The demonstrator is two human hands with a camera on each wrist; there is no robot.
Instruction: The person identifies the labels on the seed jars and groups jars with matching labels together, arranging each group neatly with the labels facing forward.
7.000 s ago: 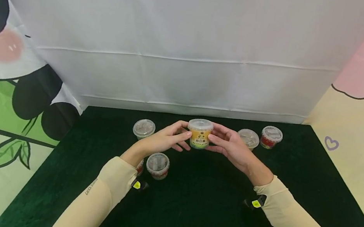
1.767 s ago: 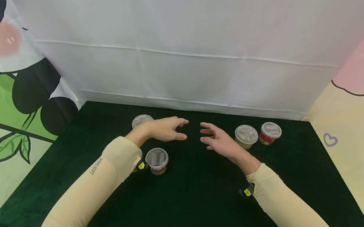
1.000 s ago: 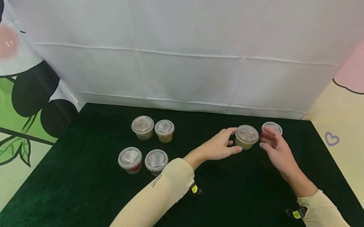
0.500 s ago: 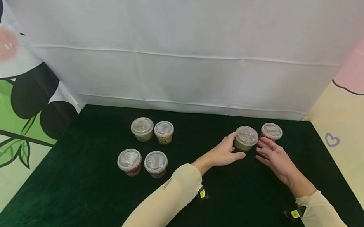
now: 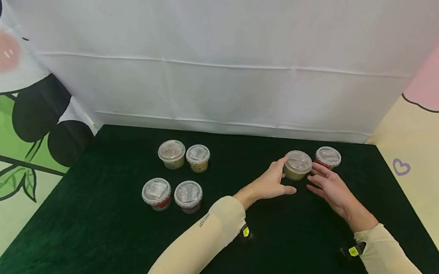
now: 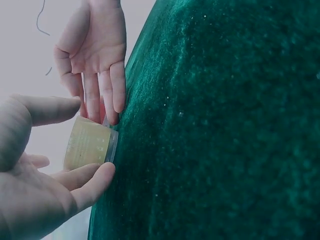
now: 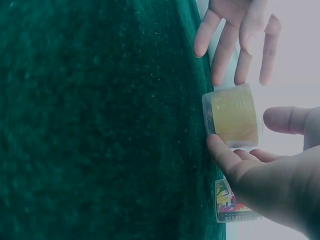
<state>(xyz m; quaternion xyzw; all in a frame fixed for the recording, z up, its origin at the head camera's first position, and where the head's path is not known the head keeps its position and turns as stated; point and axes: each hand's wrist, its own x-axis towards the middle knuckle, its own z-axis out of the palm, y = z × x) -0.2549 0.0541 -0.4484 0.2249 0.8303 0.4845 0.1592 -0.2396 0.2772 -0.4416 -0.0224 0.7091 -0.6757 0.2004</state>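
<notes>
left hand [image 5: 269,185] fingers relaxed beside green cup [image 5: 297,165] | right hand [image 5: 329,187] fingers straight, nothing gripped

Six small round clear-lidded plastic cups on one dark green velvet cloth [image 5: 289,270]: four grouped at left, two at right. By label: two red-banded [image 5: 156,193] [image 5: 327,156], one yellow-banded [image 5: 197,158], two olive-green [image 5: 171,153] [image 5: 297,164], one indistinct [image 5: 188,195]. Two bare hands, left hand [image 5: 268,184] and right hand [image 5: 333,189]; two beige sleeves.

dark green velvet cloth [image 5: 269,258], yellow-green tub [image 5: 297,165], red-labelled tub [image 5: 328,157]
</notes>
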